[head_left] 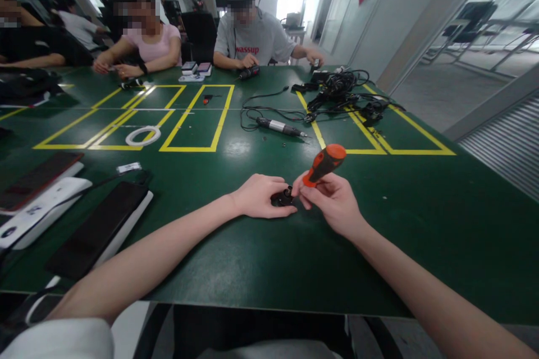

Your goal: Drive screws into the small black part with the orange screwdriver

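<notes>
My left hand (263, 196) rests on the green table, its fingers closed around a small black part (282, 198) with a round metal-looking piece standing up from it. In my right hand (332, 202) is a screwdriver (324, 164) with an orange and black handle, gripped low between thumb and fingers. The handle tilts up and to the right. Its lower end lies just right of the black part, partly hidden by my fingers, so I cannot tell whether the tip touches it. Beyond my hands lies a black and silver electric screwdriver (280, 126) with a cord.
A heap of black cables (341, 90) lies at the back right. To the left are a white ring (143, 136), a white power strip (46, 210) and a dark phone-like slab (99, 230). Yellow tape marks rectangles on the table (236, 258). Several people sit across it, one beside a power drill (249, 72).
</notes>
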The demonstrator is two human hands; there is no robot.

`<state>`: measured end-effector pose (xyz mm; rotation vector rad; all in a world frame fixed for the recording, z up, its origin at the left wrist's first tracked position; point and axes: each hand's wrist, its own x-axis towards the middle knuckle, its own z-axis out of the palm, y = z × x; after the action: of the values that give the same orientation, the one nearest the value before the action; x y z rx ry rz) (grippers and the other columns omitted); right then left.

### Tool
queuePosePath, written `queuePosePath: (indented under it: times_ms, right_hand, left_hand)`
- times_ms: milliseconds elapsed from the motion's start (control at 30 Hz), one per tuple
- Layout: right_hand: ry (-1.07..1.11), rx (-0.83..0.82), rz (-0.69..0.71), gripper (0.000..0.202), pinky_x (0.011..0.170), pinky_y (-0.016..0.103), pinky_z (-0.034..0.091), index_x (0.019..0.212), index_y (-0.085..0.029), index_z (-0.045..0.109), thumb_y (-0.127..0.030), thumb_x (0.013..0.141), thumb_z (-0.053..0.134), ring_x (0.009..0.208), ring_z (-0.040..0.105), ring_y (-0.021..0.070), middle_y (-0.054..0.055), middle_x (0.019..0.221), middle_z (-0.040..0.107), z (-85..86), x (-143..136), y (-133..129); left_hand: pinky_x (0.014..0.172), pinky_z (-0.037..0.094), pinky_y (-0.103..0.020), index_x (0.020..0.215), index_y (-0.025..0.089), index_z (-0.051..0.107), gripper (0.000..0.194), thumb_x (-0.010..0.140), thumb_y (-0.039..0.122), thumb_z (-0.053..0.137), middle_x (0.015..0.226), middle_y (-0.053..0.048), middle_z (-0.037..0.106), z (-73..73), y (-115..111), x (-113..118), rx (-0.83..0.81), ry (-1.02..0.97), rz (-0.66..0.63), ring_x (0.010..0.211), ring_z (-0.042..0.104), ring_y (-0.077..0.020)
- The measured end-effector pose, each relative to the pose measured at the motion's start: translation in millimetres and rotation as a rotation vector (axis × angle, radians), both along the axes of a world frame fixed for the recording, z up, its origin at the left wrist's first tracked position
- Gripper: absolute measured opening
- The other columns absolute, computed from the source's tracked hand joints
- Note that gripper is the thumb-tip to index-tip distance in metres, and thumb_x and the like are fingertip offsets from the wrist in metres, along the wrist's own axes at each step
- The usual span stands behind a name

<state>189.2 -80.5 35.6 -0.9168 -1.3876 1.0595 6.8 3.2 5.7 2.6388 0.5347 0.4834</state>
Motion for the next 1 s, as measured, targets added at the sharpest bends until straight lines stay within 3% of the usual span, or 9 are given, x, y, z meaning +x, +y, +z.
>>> queuePosePath:
  times_ms: [267,400,633,833,1000]
  right_hand:
    - [0.149,0.010,0.092,0.034,0.049,0.023,0.043,0.094,-0.020,0.066,-0.052,0.091,0.076,0.049,0.053,0.0088,-0.001,0.069,0.067,-6.5,-0.3,2.0]
    - [0.088,0.001,0.062,0.035,0.049,0.024,0.043,0.084,-0.020,0.061,-0.050,0.089,0.079,0.048,0.050,0.0085,-0.001,0.067,0.067,-3.4,-1.5,1.8]
    - [0.041,-0.018,0.061,0.044,0.050,0.026,0.046,0.079,-0.019,0.065,-0.061,0.091,0.070,0.049,0.051,0.0092,0.001,0.069,0.065,-1.8,-1.4,4.1]
    - [0.162,-0.004,0.097,0.038,0.051,0.024,0.046,0.090,-0.021,0.060,-0.054,0.086,0.080,0.049,0.051,0.0087,-0.001,0.070,0.068,-8.0,-6.8,5.9]
    - [0.099,-0.007,0.035,0.039,0.052,0.026,0.046,0.083,-0.020,0.064,-0.055,0.083,0.082,0.051,0.050,0.0096,-0.002,0.066,0.061,-6.6,-5.7,7.1]
  left_hand:
    - [0.067,0.044,-0.024,0.085,0.018,0.069,0.032,0.092,0.049,0.067,0.083,-0.001,0.068,0.8,0.1,-0.9,-0.006,0.011,-0.003,0.072,0.065,-0.0145]
    - [0.065,0.043,-0.024,0.079,0.018,0.066,0.034,0.091,0.049,0.067,0.077,-0.001,0.064,-0.3,0.4,-1.2,-0.008,0.009,0.000,0.068,0.062,-0.0134]
    - [0.066,0.045,-0.024,0.083,0.019,0.064,0.030,0.091,0.047,0.067,0.081,-0.001,0.066,0.7,0.8,-3.6,-0.004,-0.009,0.003,0.070,0.063,-0.0142]
    - [0.064,0.043,-0.024,0.077,0.019,0.062,0.030,0.092,0.044,0.066,0.079,0.000,0.066,2.4,1.2,-6.2,-0.017,-0.008,-0.005,0.068,0.062,-0.0129]
    - [0.071,0.049,-0.025,0.088,0.020,0.069,0.026,0.092,0.045,0.066,0.086,-0.002,0.069,2.0,2.5,-7.5,0.002,0.032,-0.002,0.077,0.067,-0.0161]
